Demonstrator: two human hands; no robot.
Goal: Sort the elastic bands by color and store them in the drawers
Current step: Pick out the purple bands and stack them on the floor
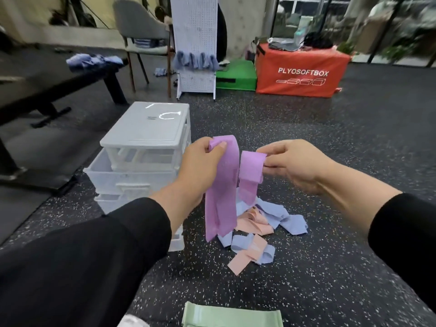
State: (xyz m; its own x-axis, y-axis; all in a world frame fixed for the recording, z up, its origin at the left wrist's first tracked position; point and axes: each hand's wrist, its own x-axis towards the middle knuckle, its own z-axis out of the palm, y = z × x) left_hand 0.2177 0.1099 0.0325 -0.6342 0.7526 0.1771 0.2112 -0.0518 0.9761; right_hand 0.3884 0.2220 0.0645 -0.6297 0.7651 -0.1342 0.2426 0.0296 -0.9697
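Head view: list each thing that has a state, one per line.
Left hand: holding a purple band.
Right hand: pinching a second purple band.
Drawer unit: upper drawers pulled open.
Pile: blue and peach bands, unsorted on floor.
Green band: flat on floor.

purple bands (pixel 221 185): matt woven cloth | drawers (pixel 141 156): translucent white plastic, smooth, slight gloss | floor (pixel 306 267): matt speckled rubber, grainy | sleeves (pixel 94 256): matt black cloth
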